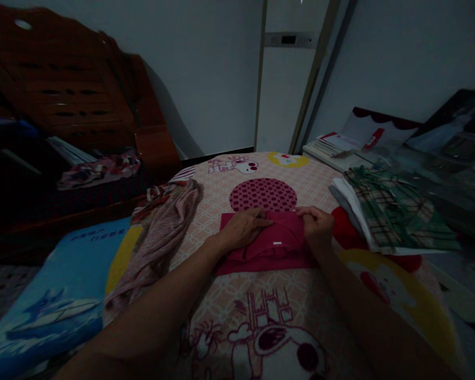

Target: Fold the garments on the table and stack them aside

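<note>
A magenta garment (275, 253), folded into a rough rectangle with a small white label showing, lies on the patterned cloth (217, 195) that covers the round surface. My left hand (245, 228) rests on its upper left part, the fingers bent together onto the fabric. At the upper right corner, my right hand (317, 224) is closed, with thumb and forefinger pinching the garment's edge.
To the left lies a crumpled pinkish garment (162, 237), beside a blue printed cover (63, 295). Folded clothes with a green plaid piece (396, 211) sit at right. Behind are a wooden chair (71, 100) and stacked papers (332, 145).
</note>
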